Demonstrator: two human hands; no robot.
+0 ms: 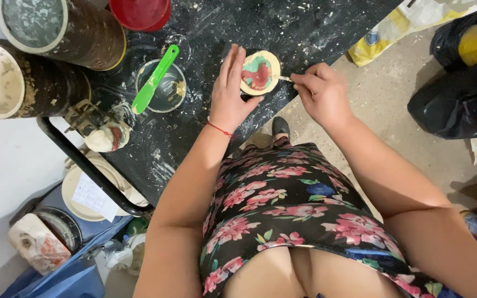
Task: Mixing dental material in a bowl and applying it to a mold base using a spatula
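At the far left two large brown cylindrical tubs crusted with pale residue (26, 83) lie at the edge of a black, white-spattered worktable (205, 143); a red round plastic bowl (139, 11) sits at the table's top edge. Below the tubs, a small cream lump streaked with red (109, 137) rests near a black metal tube frame (84, 165), and under the table stand more pale-smeared buckets with a white paper slip (89, 196).

Just right of the tubs is a small clear round cup (164, 88) with a bright green flat plastic spatula (154, 80) lying across its rim, blade pointing down-left.

Next comes the left hand (230, 91), a thin red thread bracelet (219, 129) at its wrist. Its fingers are stretched flat on the table and its thumb presses the lower edge of a small round cream-coloured disc with red and green filling (259, 72), steadying it rather than gripping round it. The disc lies flat on the table near its right-hand edge, between the two hands.

The right hand (321, 94) is pinched shut on a thin, pale-tipped tool (285, 79), whose tip touches the disc's right rim; the tool is too small to tell its kind, perhaps a fine pick or brush.

Further right, on the grey concrete floor (393, 105), lie black plastic sacks (459, 99) with a yellow container among them.
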